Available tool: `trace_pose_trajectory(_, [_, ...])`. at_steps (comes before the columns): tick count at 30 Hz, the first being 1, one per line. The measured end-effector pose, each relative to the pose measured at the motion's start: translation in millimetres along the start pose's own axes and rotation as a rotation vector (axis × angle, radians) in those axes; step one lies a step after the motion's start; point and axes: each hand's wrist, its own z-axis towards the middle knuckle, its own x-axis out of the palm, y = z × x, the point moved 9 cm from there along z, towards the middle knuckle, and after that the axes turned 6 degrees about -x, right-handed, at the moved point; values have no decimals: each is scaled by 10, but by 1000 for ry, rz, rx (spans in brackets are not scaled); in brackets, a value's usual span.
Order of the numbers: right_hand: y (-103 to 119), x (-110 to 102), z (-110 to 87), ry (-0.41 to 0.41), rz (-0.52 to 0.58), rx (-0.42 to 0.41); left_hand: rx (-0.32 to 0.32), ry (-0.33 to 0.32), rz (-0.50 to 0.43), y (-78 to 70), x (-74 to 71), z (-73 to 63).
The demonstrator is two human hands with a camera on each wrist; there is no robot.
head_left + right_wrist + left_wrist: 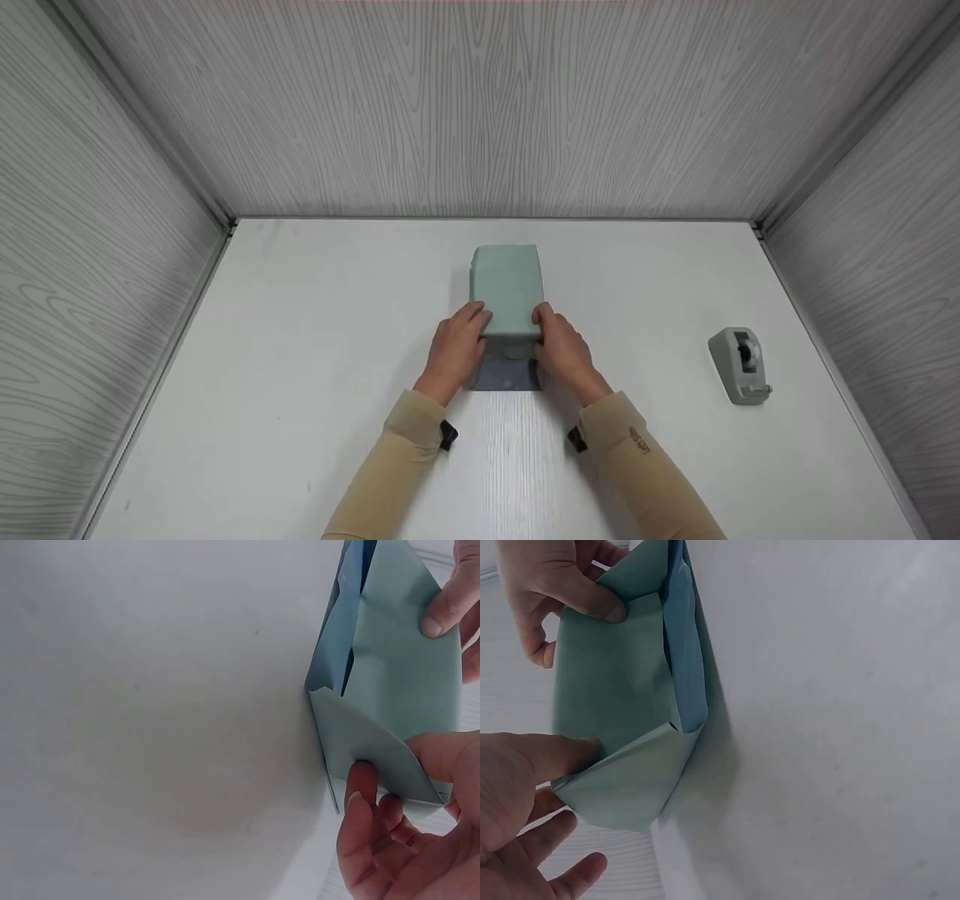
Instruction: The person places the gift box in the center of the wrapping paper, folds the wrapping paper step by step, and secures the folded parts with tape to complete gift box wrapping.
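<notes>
A box-shaped parcel in pale green wrapping paper (508,285) lies on the white table at the middle. From its near end a dark blue-grey paper flap (506,375) extends toward me. My left hand (455,346) grips the near left corner, thumb on the end face and lower fingers spread. At the near right corner my right hand (561,349) pinches a slanted green side fold (364,731) between thumb and forefinger. The matching left fold (630,784) slants under the left thumb. Low at the end, blue paper (684,645) shows along the table. What is inside is hidden.
On the right of the table (315,300) stands a grey tape dispenser (739,367) with a roll in it. Wood-grain panels (480,112) enclose the back and both sides. Dark devices (448,435) sit at the wrists, by the tan sleeves (397,472).
</notes>
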Motion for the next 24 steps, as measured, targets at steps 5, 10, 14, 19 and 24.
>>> trace_pose_trajectory(5, [-27,16,-5,30,43,-2,1,18,27,-27,23,17])
trace_pose_trajectory(10, [-49,-8,-20,66,124,-17,2,20,56,-33,37,25])
trace_pose_trajectory(14, [-38,-73,-51,56,141,-43,20,5,71,-53,19,20])
trace_pose_trajectory(19, [0,-109,-66,17,82,-76,37,-4,66,-70,9,9])
trace_pose_trajectory(24, [37,-79,-52,-10,6,-91,24,31,52,-70,29,21])
